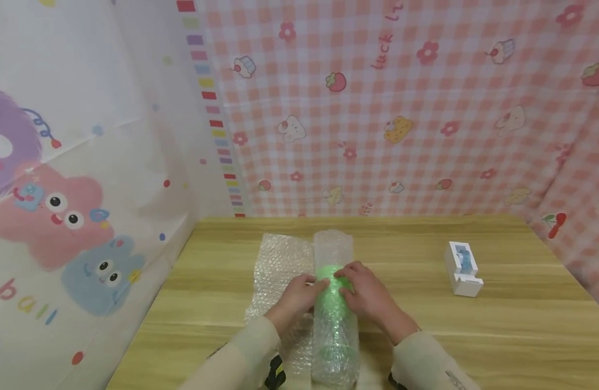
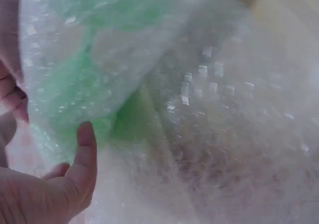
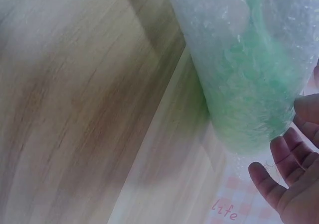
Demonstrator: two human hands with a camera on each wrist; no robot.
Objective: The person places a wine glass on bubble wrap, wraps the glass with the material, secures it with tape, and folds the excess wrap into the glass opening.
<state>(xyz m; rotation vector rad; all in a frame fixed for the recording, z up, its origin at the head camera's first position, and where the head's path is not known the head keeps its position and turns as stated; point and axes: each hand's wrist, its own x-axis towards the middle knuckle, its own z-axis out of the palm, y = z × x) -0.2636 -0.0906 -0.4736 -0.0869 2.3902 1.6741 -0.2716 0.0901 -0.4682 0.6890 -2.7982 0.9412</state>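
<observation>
A long green thing (image 1: 334, 295), its kind blurred by the plastic, lies inside a roll of clear bubble wrap (image 1: 334, 249). In the left wrist view, the green thing (image 2: 75, 92) shows a narrow stem between broader parts. My left hand (image 1: 299, 295) is at the roll's left side, its straight thumb touching the wrap; some fingers are hidden. From the right, my right hand (image 1: 370, 295) rests its fingertips on the roll near the upper end of the green part. In the right wrist view, its fingers (image 3: 266, 181) look spread and loosely bent.
A flat sheet of bubble wrap (image 1: 280, 265) extends left from the roll on the wooden table (image 1: 402, 244). To the right stands a white tape dispenser (image 1: 467, 285) with a bluish tape roll (image 1: 464, 259). Patterned cloths (image 1: 377, 108) hang behind and beside the table.
</observation>
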